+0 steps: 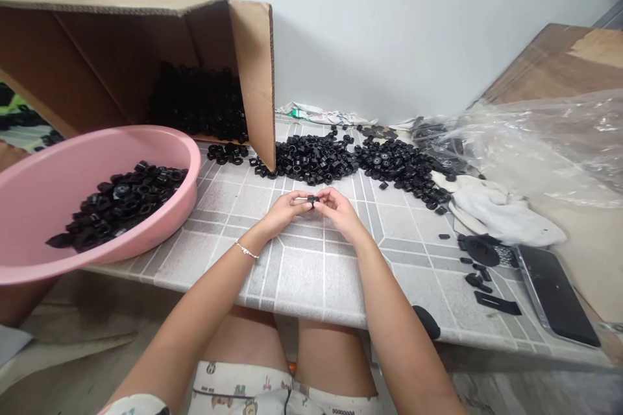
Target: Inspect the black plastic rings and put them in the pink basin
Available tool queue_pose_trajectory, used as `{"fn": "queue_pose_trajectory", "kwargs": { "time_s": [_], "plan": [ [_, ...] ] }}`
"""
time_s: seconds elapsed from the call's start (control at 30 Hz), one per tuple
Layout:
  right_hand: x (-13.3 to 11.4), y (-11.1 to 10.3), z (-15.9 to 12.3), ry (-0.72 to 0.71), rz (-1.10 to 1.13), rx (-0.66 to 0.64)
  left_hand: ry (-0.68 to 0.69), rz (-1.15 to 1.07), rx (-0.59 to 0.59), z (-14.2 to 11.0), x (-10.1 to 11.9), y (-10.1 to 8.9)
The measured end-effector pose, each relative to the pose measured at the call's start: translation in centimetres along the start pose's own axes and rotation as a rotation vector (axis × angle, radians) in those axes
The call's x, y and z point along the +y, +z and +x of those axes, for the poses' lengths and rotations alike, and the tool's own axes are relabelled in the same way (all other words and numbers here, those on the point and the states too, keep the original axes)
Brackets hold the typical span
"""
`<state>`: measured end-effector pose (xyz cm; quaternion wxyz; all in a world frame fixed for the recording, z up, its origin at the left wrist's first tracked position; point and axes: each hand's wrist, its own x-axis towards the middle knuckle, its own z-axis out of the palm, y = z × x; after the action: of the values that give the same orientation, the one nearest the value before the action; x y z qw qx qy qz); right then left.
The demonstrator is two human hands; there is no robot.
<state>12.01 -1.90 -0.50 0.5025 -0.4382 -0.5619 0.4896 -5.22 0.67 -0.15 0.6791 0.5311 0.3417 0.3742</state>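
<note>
Both hands meet over the middle of the table, pinching a small black plastic part [313, 201] between them. My left hand [285, 213] grips it from the left with thumb and fingers, and my right hand [338, 211] does the same from the right. The fingertips cover much of the part, so its exact kind is hard to make out. Just beyond the hands lies a heap of black ring-shaped parts [316, 159]. To its right spreads a second heap of small black parts [396, 162].
At left, a pink basin [192, 162] holds more black parts and overhangs the table edge. Behind it a cardboard box [257, 78] lies on its side, with black parts inside. A white cloth [506, 214], a phone [557, 295] and clear plastic sheeting [545, 142] are at right.
</note>
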Motion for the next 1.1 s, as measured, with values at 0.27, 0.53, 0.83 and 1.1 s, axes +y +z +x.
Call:
{"fn": "queue_pose_trajectory", "kwargs": {
  "time_s": [0.27,0.53,0.83,1.1],
  "plan": [
    [0.1,-0.3,0.1,-0.044,-0.057,-0.018,-0.043,0.031,0.005,-0.2,0.5,0.2],
    [-0.3,0.3,-0.4,0.014,-0.25,0.113,-0.036,0.018,-0.012,-0.7,0.9,0.9],
    [-1.4,1.6,-0.5,-0.114,-0.032,0.328,-0.073,-0.48,-0.073,-0.5,0.8,1.3],
    [-1.8,2.1,-0.6,-0.069,0.236,0.185,0.027,-0.498,-0.065,-0.4,1.1,1.0]
  ]
}}
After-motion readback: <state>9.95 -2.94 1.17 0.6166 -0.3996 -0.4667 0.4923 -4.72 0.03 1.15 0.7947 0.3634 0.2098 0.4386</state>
